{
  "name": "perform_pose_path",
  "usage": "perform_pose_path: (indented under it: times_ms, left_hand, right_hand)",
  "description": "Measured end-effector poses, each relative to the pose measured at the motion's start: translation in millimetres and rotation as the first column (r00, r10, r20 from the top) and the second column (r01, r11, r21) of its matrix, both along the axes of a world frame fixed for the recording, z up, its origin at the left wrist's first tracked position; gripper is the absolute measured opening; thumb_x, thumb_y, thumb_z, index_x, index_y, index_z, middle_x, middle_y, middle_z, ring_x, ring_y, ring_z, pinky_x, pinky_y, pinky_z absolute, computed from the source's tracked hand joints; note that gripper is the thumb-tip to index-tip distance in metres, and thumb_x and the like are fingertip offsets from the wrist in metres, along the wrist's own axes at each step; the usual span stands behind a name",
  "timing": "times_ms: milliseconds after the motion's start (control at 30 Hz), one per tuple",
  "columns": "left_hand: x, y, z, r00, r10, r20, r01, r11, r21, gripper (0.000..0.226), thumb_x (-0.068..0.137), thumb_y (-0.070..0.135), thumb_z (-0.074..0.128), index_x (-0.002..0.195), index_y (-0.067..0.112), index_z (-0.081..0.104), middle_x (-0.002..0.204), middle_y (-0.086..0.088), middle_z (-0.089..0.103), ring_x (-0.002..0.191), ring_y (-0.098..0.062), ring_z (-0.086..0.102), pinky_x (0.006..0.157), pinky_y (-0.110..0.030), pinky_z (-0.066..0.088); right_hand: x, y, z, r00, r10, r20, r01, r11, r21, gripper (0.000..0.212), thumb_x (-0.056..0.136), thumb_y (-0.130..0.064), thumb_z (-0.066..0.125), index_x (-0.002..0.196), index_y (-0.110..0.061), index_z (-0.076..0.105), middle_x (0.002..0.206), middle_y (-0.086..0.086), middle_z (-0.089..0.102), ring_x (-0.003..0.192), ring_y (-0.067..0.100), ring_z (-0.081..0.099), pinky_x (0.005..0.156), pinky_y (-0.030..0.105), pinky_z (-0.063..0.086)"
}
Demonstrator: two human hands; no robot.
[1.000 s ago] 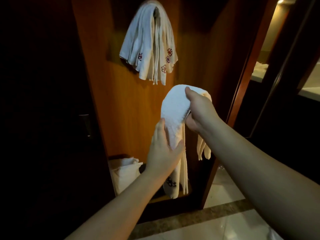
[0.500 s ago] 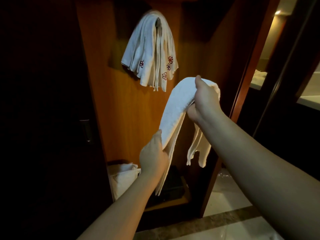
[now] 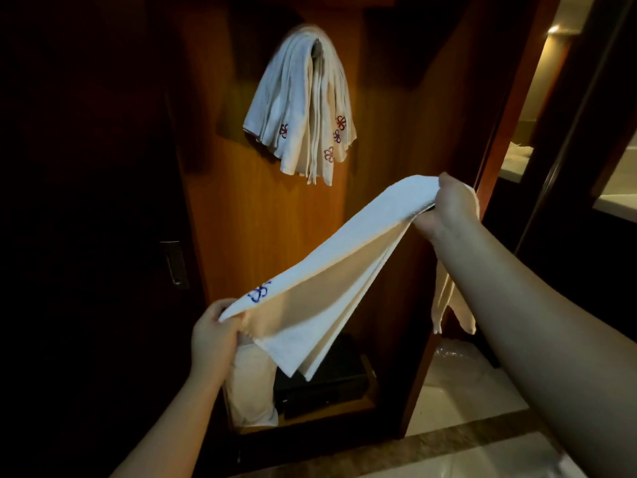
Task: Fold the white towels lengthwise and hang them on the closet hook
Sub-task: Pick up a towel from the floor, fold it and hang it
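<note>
Closet (image 3: 262, 219): you face its orange-brown wooden back panel, lit in the middle and dark toward the left, where a metal door handle (image 3: 174, 262) shows on the dark panel.
Floor (image 3: 458, 401): pale glossy tile with a darker stone band runs along the bottom right, outside the closet.
Towel in your hands (image 3: 344, 260): the white towel is folded into a long band and stretched on a slant, low at your left and high at your right. Its layered edges fan open along the lower side, and a blue embroidered emblem (image 3: 259, 292) sits near the lower end. A loose end hangs down behind your right forearm.
Hung towels (image 3: 296, 108): a bundle of white towels is draped over the hook (image 3: 316, 47) high on the back panel, directly above the stretched towel and apart from it. Red and blue emblems mark their lower corners.
Shelf items: a white bag (image 3: 253, 384) stands at the closet bottom, just beside a dark box (image 3: 327, 381); both lie under the towel's lower end.
Right hand (image 3: 448, 208): your fingers are curled round the upper end of the towel, holding it bunched.
Left hand (image 3: 215, 336): you pinch the lower corner between thumb and fingers, just beside the blue emblem.
</note>
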State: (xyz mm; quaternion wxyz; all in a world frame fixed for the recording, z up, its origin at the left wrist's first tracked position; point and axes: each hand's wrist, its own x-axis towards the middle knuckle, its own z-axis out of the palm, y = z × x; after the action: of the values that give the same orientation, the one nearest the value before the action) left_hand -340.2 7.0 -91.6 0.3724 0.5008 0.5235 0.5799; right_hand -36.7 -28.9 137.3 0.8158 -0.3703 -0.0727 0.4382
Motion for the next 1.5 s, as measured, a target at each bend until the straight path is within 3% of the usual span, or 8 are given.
perform_pose_path:
  times_ms: [167,367,533,667,767,1200,1367,1500]
  left_hand:
    - [-57,9,64,0.857,-0.156,0.491,0.0,0.953,0.302,0.028,0.077,0.008,0.066,0.092,0.029,0.075,0.09,0.007,0.075,0.088,-0.013,0.069,0.081,-0.03,0.058]
    - [-63,-3,62,0.917,-0.373,0.139,0.359,0.926,0.12,0.039,0.083,-0.012,0.055,0.091,0.02,0.075,0.094,0.004,0.077,0.086,-0.018,0.07,0.063,-0.023,0.058]
    - [-71,-4,60,0.845,-0.341,0.411,0.268,0.937,0.224,0.036,0.078,-0.005,0.056,0.091,0.024,0.072,0.093,-0.001,0.075,0.079,-0.017,0.072,0.057,-0.027,0.058]
    - [-69,-4,53,0.668,-0.464,0.582,0.391,0.884,0.256,0.035,0.075,0.019,0.064,0.109,0.026,0.071,0.108,-0.004,0.074,0.092,-0.022,0.073,0.068,-0.034,0.061]
    - [-53,-7,48,0.785,-0.466,0.409,0.479,0.874,0.076,0.032,0.08,0.03,0.069,0.112,0.027,0.074,0.114,-0.008,0.074,0.106,-0.03,0.07,0.073,-0.036,0.061]
    - [-67,-12,67,0.86,-0.403,0.314,0.364,0.914,0.177,0.053,0.091,-0.012,0.037,0.066,0.023,0.068,0.082,0.0,0.069,0.077,-0.029,0.06,0.053,-0.028,0.041]
    - [-75,-16,49,0.838,-0.493,0.233,0.483,0.869,0.104,0.042,0.094,0.0,0.036,0.067,0.018,0.063,0.1,0.002,0.071,0.101,-0.03,0.061,0.072,-0.04,0.046]
    - [-68,-16,27,0.793,-0.446,0.415,0.458,0.886,0.079,0.04,0.094,0.03,0.034,0.072,0.01,0.061,0.119,-0.013,0.067,0.114,-0.038,0.059,0.079,-0.045,0.044]
  right_hand:
    - [13,6,2,1.0,0.01,-0.029,-0.009,1.0,0.008,0.025,0.092,-0.014,0.069,0.114,-0.009,0.058,0.103,0.013,0.069,0.083,0.033,0.073,0.062,0.046,0.061]
    - [15,10,-5,0.992,0.095,-0.087,-0.098,0.994,-0.04,0.022,0.096,-0.017,0.064,0.114,-0.006,0.06,0.102,0.013,0.073,0.08,0.031,0.074,0.063,0.043,0.062]
    - [12,10,-24,0.983,0.08,-0.163,-0.085,0.996,-0.026,0.012,0.098,-0.009,0.057,0.087,-0.009,0.052,0.066,0.009,0.063,0.048,0.024,0.067,0.038,0.027,0.05]
    - [10,15,-32,0.987,0.13,-0.094,-0.127,0.991,0.039,0.019,0.105,-0.009,0.039,0.111,-0.007,0.057,0.096,0.008,0.064,0.094,0.031,0.067,0.048,0.026,0.054]
    - [10,15,-33,0.996,0.086,-0.039,-0.086,0.996,0.0,0.022,0.105,-0.009,0.04,0.112,-0.006,0.06,0.089,0.007,0.063,0.095,0.036,0.067,0.043,0.026,0.053]
    - [50,22,-55,0.991,0.124,-0.046,-0.125,0.992,-0.019,0.019,0.105,-0.012,0.042,0.102,-0.007,0.06,0.095,0.008,0.073,0.093,0.024,0.072,0.087,0.032,0.058]
    - [49,17,-68,0.987,0.158,-0.041,-0.161,0.984,-0.076,0.015,0.102,-0.018,0.053,0.109,-0.006,0.06,0.092,0.012,0.078,0.076,0.03,0.076,0.062,0.046,0.062]
    - [50,16,-69,0.955,0.28,0.097,-0.279,0.96,-0.026,0.021,0.106,-0.022,0.034,0.109,-0.011,0.052,0.137,0.004,0.063,0.111,0.025,0.07,0.102,0.034,0.047]
